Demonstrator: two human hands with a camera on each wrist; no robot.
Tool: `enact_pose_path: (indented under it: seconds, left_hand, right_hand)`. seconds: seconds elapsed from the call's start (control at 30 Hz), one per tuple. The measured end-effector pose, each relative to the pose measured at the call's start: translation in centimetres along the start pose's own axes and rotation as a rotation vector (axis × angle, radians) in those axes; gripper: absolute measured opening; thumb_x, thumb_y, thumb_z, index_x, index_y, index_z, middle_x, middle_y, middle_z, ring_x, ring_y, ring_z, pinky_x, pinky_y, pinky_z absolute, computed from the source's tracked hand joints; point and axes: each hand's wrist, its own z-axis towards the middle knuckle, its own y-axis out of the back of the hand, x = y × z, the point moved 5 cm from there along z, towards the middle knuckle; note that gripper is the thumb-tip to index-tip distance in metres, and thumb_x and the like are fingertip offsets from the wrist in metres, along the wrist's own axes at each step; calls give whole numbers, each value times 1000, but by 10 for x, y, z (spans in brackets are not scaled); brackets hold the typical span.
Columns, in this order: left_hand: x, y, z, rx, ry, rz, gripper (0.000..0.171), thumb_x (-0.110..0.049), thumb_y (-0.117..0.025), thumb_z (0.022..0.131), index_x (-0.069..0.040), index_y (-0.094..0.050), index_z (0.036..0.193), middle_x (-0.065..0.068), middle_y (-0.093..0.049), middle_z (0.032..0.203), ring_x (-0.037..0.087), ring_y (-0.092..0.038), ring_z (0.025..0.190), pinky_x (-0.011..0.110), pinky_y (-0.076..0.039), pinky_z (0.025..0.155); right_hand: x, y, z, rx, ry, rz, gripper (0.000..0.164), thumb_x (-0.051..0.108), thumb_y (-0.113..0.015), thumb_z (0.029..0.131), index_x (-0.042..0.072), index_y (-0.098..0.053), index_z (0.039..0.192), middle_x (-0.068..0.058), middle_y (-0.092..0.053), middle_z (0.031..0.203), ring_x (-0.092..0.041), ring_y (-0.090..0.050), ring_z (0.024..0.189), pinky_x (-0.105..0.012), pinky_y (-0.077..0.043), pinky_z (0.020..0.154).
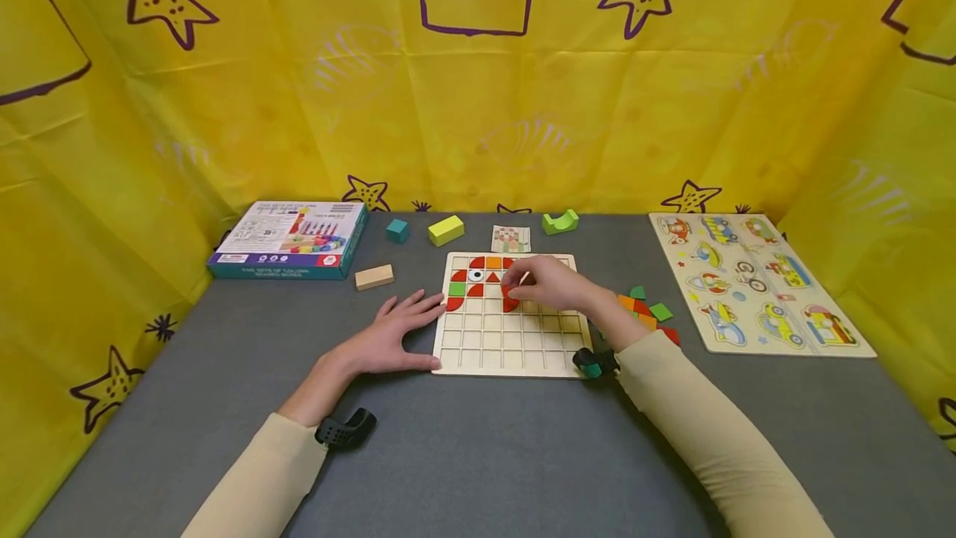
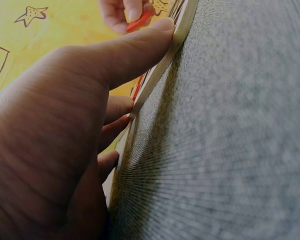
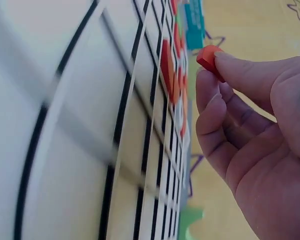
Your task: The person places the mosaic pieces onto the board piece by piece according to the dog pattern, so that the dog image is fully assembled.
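A pale wooden grid board (image 1: 515,347) lies in the middle of the grey table, with red, green and orange tiles set in its upper left part. One tile carries an eye (image 1: 475,276). My left hand (image 1: 392,335) rests at the board's left edge, its thumb and fingertips against the rim. Over the board's upper middle, my right hand (image 1: 548,282) pinches a small red tile (image 3: 208,61) between thumb and index finger. In the right wrist view this tile is held off the grid, near tiles seated in the squares.
Loose orange, red and green tiles (image 1: 644,315) lie right of the board, partly behind the right forearm. A picture card (image 1: 511,239) and a green curved block (image 1: 560,222) stand behind it. Yellow (image 1: 446,231), blue (image 1: 398,231) and plain (image 1: 374,276) blocks, a box (image 1: 287,268) and a puzzle board (image 1: 762,305) flank it.
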Motion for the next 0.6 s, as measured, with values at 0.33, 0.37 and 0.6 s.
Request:
enact_pose_path:
  seconds: [0.33,0.37,0.6]
  left_hand:
    - [-1,1,0,-5,-1,-3,93,-57,-74,85,-16,-34,159,2,-22,167,33,-5,153,63,4,116]
    - [-2,1,0,-6,-1,-3,93,-58,-74,85,-17,-34,159,1,-22,167,32,-5,153,62,4,116]
    - [-1,1,-1,-15,-15,-12,93,-57,-75,85,-16,-35,159,2,-22,166,33,-6,153,64,4,115]
  right_hand:
    - [20,-23,28,33,7,-9,8,9,-71,96,7,-72,103,-1,-68,95,-17,-57,82,-28,-49,73]
    - [21,-24,29,36,4,-2,7,8,-71,96,7,-72,103,-1,-68,95,-17,-57,81,-28,-49,72]
    - [23,-31,35,28,12,-10,4,6,-71,95,7,-72,99,-1,-66,88,-15,-58,74,-27,-49,67]
